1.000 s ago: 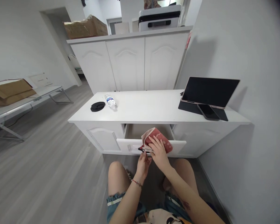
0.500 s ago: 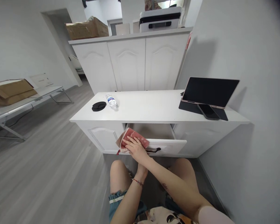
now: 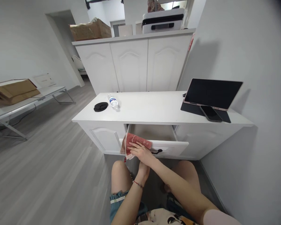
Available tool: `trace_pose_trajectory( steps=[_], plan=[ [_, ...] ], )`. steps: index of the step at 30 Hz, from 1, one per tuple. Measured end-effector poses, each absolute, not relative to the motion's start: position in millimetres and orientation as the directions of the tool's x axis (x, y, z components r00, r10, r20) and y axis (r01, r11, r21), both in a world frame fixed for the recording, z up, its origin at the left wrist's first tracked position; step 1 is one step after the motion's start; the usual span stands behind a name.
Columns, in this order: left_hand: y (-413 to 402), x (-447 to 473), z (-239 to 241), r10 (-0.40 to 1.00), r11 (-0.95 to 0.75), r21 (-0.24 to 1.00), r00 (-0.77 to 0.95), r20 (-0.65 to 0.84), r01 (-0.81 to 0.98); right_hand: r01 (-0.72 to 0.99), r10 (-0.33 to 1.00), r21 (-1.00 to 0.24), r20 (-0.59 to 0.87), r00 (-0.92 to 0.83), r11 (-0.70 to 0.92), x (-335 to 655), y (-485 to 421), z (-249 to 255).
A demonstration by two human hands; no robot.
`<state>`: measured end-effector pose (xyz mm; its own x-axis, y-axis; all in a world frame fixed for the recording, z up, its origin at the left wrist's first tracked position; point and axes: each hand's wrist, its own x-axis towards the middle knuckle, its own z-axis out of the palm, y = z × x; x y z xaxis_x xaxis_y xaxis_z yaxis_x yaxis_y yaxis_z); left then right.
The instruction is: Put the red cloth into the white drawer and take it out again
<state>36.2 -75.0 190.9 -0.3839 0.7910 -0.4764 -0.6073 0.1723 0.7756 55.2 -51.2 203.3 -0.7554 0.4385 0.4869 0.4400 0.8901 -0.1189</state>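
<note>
A red patterned cloth (image 3: 137,139) with a pale edge and a small dark red tassel hangs in front of the left part of a pulled-out drawer (image 3: 172,147). My right hand (image 3: 141,153) lies over the cloth's lower side, its fingers stretched across the fabric and holding it. Below it, my left hand (image 3: 144,168) reaches up under the right one; its fingers are hidden behind the right hand and the cloth. A red beaded bracelet circles the left wrist. The drawer's dark handle (image 3: 157,152) is just right of my right hand. Bare inner bottom shows in the drawer.
On the white cabinet top (image 3: 145,107) lie a plastic water bottle (image 3: 113,102) and a black round object (image 3: 100,107). A tablet (image 3: 213,93) stands at the right, with a phone (image 3: 210,113) before it. My knees flank the drawer; a wall (image 3: 259,150) rises at right.
The cloth and both hands have shifted slightly down and to the right, and the cloth's left end has tipped lower. The drawer stays pulled out; the view has moved a little.
</note>
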Motion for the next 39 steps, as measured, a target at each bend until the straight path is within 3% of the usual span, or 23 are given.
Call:
trace_pose_trajectory(
  steps=[13,28,34,39],
  plan=[
    [-105.9,21.5,138.4,0.918,0.225,0.631,-0.054,-0.392,-0.742,0.544,0.54,-0.158,0.509,-0.671,0.824,119.1,-61.2,194.2],
    [-105.7,17.8,138.1,0.921,0.249,0.571,0.009,-0.39,-0.782,0.656,0.62,-0.129,0.499,-0.605,0.744,194.0,-74.1,190.6],
    [-106.8,16.3,138.9,0.915,0.253,0.541,0.016,-0.403,-0.802,0.751,0.694,-0.176,0.555,-0.458,0.636,213.6,-88.9,182.1],
    [-108.0,16.1,134.7,0.914,0.257,0.541,0.02,-0.405,-0.801,0.806,0.671,-0.202,0.682,-0.292,0.557,217.4,-102.3,168.1]
  ],
)
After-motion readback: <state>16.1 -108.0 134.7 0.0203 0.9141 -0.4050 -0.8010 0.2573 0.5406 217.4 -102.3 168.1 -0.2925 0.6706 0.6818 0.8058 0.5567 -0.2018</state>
